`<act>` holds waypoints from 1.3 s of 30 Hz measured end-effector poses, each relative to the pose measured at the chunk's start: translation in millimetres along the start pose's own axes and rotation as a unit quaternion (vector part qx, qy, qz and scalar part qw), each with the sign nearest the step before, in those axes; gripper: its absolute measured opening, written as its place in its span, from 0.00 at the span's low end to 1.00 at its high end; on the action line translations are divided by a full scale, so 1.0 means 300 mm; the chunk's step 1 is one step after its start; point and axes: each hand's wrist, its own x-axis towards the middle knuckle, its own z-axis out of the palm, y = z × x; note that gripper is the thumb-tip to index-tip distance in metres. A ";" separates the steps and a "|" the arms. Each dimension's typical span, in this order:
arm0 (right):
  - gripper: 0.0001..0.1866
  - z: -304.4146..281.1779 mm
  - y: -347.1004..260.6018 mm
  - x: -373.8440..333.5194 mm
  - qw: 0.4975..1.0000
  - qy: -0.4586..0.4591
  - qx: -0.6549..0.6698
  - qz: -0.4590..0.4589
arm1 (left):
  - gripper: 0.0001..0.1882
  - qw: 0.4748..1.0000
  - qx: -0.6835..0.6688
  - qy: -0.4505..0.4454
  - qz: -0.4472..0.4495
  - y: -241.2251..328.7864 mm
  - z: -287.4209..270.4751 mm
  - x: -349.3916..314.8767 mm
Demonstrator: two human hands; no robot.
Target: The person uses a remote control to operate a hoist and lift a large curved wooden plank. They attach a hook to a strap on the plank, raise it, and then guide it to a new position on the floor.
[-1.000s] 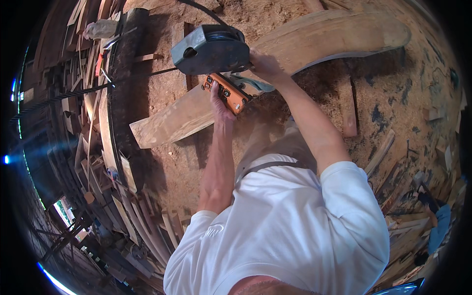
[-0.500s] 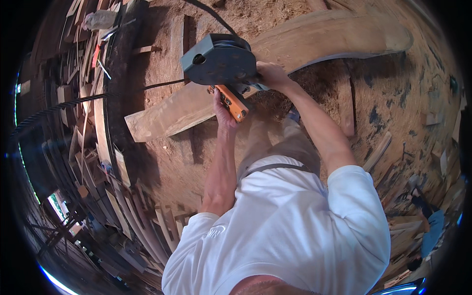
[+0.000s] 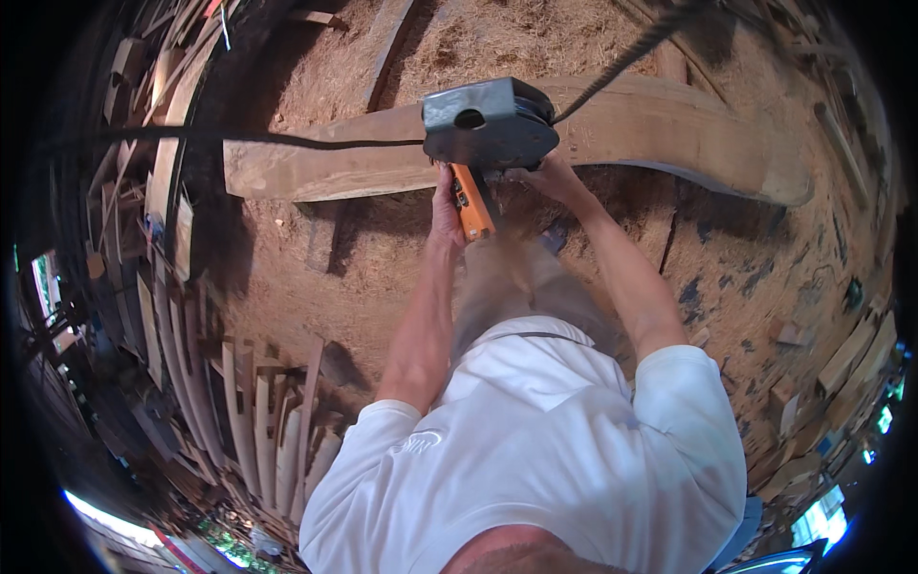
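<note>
"looking at the left hand (image 3: 446,206) from here, what is it wrapped around?"

"an orange handset (image 3: 475,206) with dark buttons, tipped a little, with its top end at the lower edge of the grey metal box (image 3: 492,129)."

"and the right hand (image 3: 550,178)?"

"up against the box's lower right side. the fingers go out of sight behind it, so i can't tell whether they're clamped on anything. the two hands are apart, with the handset between them."

"that box has a hole in its front face, i see, and a dark rope (image 3: 344,146) running off to the left."

"another length slants up to the right, thicker-looking. past the box a long, curved wooden slab (image 3: 631,139) lies over the brown ground (image 3: 287,297), and a narrow beam (image 3: 390,55) sticks out beyond its far edge."

"plenty of boards (image 3: 263,430) to the person's left, too, packed side by side."
</note>
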 end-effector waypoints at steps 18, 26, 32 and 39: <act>0.26 0.058 -0.003 0.131 0.989 0.012 0.034 0.141 | 0.30 0.976 0.166 -0.032 0.137 0.041 -0.032 0.098; 0.29 -0.070 0.001 0.149 0.964 -0.076 -0.033 0.254 | 0.31 0.951 0.258 -0.103 0.137 0.064 -0.060 0.105; 0.28 -0.133 0.050 0.173 0.947 -0.171 -0.058 0.265 | 0.43 0.928 0.324 -0.150 0.101 0.118 -0.074 0.104; 0.24 -0.153 0.042 0.262 0.915 -0.277 -0.173 0.236 | 0.46 0.949 0.298 -0.064 0.074 0.132 -0.010 0.019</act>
